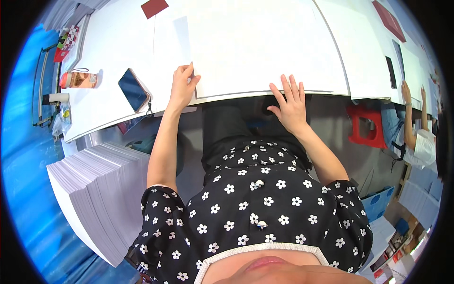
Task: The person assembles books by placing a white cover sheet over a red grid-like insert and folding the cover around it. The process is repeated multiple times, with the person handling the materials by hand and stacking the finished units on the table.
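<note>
A large white sheet (pixel 265 52) lies on the white table in front of me, its near edge running along the table's front edge. My left hand (pixel 183 87) is closed at the sheet's near left corner, with thumb and fingers pinched on its side edge. Beyond that hand, a pale grey strip (pixel 181 35), perhaps a lifted edge or a shadow, runs along the sheet's left side. My right hand (pixel 292 106) is open, fingers spread, with the fingertips resting on the sheet by its near edge.
Left on the table are a phone (pixel 134 90), a bottle (pixel 79 79) with an orange lid, and a dark red card (pixel 154 7). A tall paper stack (pixel 104 189) stands at my left. To the right are a red stool (pixel 366 126) and another person's arm (pixel 409 118) at a table.
</note>
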`<state>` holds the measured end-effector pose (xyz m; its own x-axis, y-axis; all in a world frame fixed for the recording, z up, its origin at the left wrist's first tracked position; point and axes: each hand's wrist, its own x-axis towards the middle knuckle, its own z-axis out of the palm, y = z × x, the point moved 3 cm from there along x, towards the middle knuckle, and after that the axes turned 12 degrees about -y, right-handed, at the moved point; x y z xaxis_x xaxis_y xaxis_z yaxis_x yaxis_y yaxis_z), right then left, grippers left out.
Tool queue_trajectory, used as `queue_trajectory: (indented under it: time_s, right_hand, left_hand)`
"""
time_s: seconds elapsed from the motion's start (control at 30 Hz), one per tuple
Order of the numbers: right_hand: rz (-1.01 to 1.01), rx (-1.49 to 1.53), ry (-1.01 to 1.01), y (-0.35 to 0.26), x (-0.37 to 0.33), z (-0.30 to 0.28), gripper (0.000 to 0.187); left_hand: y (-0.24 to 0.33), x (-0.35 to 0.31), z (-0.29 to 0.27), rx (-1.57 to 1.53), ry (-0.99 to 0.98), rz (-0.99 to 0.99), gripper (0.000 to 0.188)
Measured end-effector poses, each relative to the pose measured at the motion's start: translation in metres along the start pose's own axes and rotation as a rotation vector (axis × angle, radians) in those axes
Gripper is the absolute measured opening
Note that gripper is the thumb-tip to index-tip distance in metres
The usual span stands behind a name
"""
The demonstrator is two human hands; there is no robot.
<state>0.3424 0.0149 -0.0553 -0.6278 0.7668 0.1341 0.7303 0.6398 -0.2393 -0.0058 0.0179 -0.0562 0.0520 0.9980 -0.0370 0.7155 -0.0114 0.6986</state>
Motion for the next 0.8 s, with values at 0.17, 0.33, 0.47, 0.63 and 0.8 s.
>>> queue_trajectory:
  time_s: [0.17, 0.33, 0.47, 0.63, 0.8]
  right_hand:
    - [-0.006, -0.001, 0.003, -0.003, 0.001, 0.0, 0.082]
    - [0.037, -0.01, -0.006, -0.011, 0.004, -0.004, 0.077]
    - [0.017, 0.075, -0.085, -0.035, 0.021, -0.004, 0.079]
    - [-0.196, 0.167, -0.105, -0.083, 0.04, 0.011, 0.082]
    - [-0.089, 0.146, -0.048, -0.073, 0.035, 0.004, 0.092]
  left_hand:
    - [-0.003, -0.002, 0.002, -0.036, -0.009, -0.023, 0.053]
    - [0.001, 0.0, 0.006, 0.11, 0.044, 0.044, 0.049]
    - [-0.005, -0.004, 0.017, 0.343, 0.122, 0.056, 0.041]
    - [0.01, -0.006, 0.018, 0.561, 0.05, 0.013, 0.046]
    - [0.015, -0.007, 0.014, 0.695, 0.01, 0.063, 0.046]
